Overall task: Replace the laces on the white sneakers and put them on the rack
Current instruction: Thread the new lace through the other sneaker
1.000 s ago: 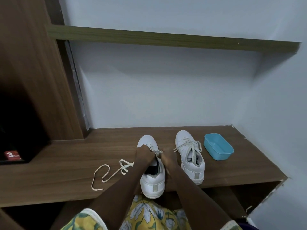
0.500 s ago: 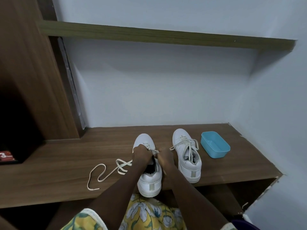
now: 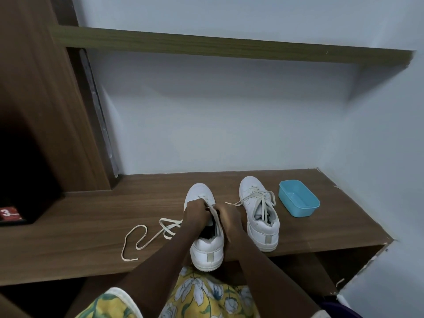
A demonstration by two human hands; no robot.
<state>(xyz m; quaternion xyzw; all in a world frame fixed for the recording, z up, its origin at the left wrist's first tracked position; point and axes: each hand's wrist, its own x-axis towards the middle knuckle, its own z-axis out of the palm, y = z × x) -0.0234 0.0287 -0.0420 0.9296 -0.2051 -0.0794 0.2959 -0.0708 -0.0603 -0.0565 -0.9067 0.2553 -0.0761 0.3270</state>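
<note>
Both hands meet over the near sneaker. The left hand and right hand almost touch, fingers curled at the eyelets. Each seems to pinch the beige lace, though the fingertips themselves are hidden. A strip of that lace runs between the hands and down along the shoe's opening. Its loose length trails left from under the left forearm and lies in loops on the wooden shelf.

This sneaker points toe-first at the wall, and its heel hangs slightly over the shelf's front edge. Just beside it on the right stands the second sneaker, laced, with the ends slack. Further right sits an open blue container, apart from the shoes. At far left, a red box sits in a dark compartment. An upper shelf crosses the pale wall.
</note>
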